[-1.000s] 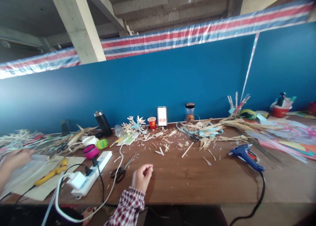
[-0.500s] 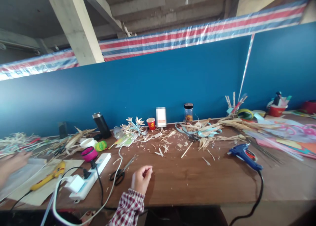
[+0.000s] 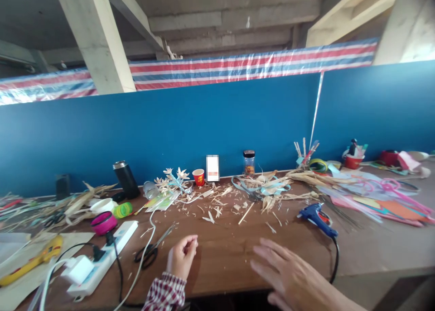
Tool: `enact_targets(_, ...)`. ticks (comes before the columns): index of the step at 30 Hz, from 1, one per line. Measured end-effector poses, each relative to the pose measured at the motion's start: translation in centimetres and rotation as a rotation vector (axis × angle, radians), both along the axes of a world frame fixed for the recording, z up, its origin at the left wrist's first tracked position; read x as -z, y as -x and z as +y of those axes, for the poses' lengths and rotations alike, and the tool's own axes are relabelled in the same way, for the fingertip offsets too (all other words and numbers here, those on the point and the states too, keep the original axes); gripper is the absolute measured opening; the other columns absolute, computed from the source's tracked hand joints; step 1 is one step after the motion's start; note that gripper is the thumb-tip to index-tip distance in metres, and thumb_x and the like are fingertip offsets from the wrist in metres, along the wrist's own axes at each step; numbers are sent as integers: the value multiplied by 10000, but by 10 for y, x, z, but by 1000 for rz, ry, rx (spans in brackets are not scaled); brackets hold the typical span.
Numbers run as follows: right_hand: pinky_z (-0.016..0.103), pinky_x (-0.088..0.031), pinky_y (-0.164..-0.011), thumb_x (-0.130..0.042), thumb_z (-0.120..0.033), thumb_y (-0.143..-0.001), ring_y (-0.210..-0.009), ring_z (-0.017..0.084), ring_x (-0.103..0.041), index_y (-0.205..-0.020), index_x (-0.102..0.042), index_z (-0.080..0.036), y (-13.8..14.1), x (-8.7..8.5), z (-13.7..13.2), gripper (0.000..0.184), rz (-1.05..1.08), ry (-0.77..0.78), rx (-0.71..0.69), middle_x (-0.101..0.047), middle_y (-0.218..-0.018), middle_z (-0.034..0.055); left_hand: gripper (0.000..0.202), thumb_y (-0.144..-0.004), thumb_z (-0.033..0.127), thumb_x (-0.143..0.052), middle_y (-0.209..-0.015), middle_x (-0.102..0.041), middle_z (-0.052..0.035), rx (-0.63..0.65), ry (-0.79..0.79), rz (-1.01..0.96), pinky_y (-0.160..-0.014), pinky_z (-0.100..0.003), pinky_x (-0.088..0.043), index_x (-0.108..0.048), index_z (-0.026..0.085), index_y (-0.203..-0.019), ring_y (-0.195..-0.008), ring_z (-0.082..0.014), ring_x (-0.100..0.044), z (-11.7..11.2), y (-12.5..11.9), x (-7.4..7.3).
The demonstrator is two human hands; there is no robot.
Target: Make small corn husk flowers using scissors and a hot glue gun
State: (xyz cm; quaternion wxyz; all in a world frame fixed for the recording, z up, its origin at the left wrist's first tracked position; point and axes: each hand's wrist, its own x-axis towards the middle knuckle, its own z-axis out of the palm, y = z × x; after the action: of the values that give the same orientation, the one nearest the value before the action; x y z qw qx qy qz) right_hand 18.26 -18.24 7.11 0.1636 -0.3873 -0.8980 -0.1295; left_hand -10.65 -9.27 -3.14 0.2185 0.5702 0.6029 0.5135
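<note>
My left hand, below a red-and-white checked cuff, rests over the table front with thumb and fingers pinched together; anything between them is hidden or too small to make out. Black-handled scissors lie just to its left. Over the wood on the right, my right hand reaches in with fingers spread, slightly blurred, holding nothing visible. A blue glue gun lies beyond it to the right. Pale husk scraps are scattered ahead of both hands.
A white power strip with plugs and cables and a yellow glue gun lie left. Husk flowers, a red paper cup, a jar and a dark bottle stand along the blue partition.
My right hand has come into view from the lower right. The view has turned to the right, and another person's hand at the far left is out of sight. My left hand stays pinched.
</note>
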Motion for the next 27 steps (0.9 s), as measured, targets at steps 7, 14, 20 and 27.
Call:
enact_targets(7,544,-247,-1017,-566,-393,-772,-1315,344,-139,-1214,-489,-276,28,-7,12,464,-18,-33,12,-294,-1422,43,317,-744,432,-551,-885,-691,-93,124,-100,29,-658,-296,-551,-656,167,-882,-776,-212,-655,-26,-22,-49)
enact_targets(14,598,-176,-1024,-481,-258,-833,-1317,356,-108,-1187,-509,-300,45,6,11,357,-76,-129,-144,-339,-1400,-8,331,-702,366,-636,-1065,-620,-122,365,-357,349,-928,-410,-419,-648,183,-977,-1062,-263,-525,-59,-67,-109)
enact_targets(20,646,-64,-1022,-494,-283,-826,-1315,367,-99,-1090,-594,-204,55,23,8,292,-85,-103,-172,-567,-1172,85,240,-690,391,-624,-685,-686,-58,633,154,252,-612,-291,-500,-689,160,-691,-664,-215,-628,-64,-88,-112)
enact_targets(27,648,-135,-1021,-384,-215,-886,-1318,353,-100,-1004,-616,-223,47,-5,-10,260,-113,15,-232,-509,-1255,9,233,-750,337,-564,-625,-679,-8,456,103,152,-616,-234,-477,-675,179,-621,-622,-157,-618,-58,-57,-124)
